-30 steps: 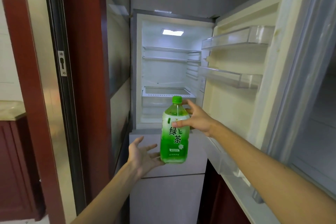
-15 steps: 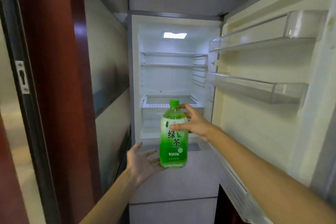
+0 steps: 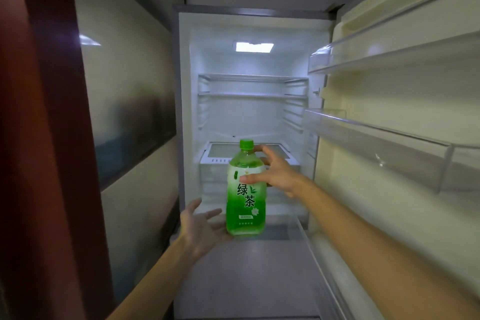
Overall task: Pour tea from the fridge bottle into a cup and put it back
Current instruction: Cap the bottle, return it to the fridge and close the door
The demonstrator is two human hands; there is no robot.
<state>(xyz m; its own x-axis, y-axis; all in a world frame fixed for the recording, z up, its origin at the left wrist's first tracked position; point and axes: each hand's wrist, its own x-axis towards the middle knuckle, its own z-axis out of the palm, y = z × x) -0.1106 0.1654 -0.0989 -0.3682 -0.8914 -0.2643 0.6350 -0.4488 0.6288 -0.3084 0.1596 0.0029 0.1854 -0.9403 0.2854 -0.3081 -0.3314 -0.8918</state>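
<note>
Your right hand (image 3: 272, 174) has hold of the green tea bottle (image 3: 246, 205) up high, just under its neck. Your thumb (image 3: 250, 179) lies across the front of the label, and your other fingers curl round the back. Your left hand (image 3: 201, 227) is wide open, with the fingers straight and spread. It sits lower than your right hand and a bit to the left. Its fingertips (image 3: 215, 213) touch the bottle's low left side, near the bottom (I cannot tell if the palm takes any weight).

The bottle stands straight up between your two hands, off the ground. Its green cap (image 3: 246, 143) is on, just above your right hand. The label is white at the top and green lower down, with dark writing.

Behind your hands the fridge (image 3: 192, 112) stands open. A light (image 3: 254, 47) glows in its roof, far above your hands. Two thin shelves (image 3: 252, 95) cross the inside above your right hand. Right behind the cap is a flat cover on a clear drawer (image 3: 220, 153).

To the right of your right arm is the fridge door (image 3: 363, 202), swung wide, with two clear door bins (image 3: 376, 138) above the arm. Below your hands is a grey drawer front (image 3: 246, 273). Left of your left arm are a shiny wall panel (image 3: 130, 86) and a dark red wooden post (image 3: 52, 138).
</note>
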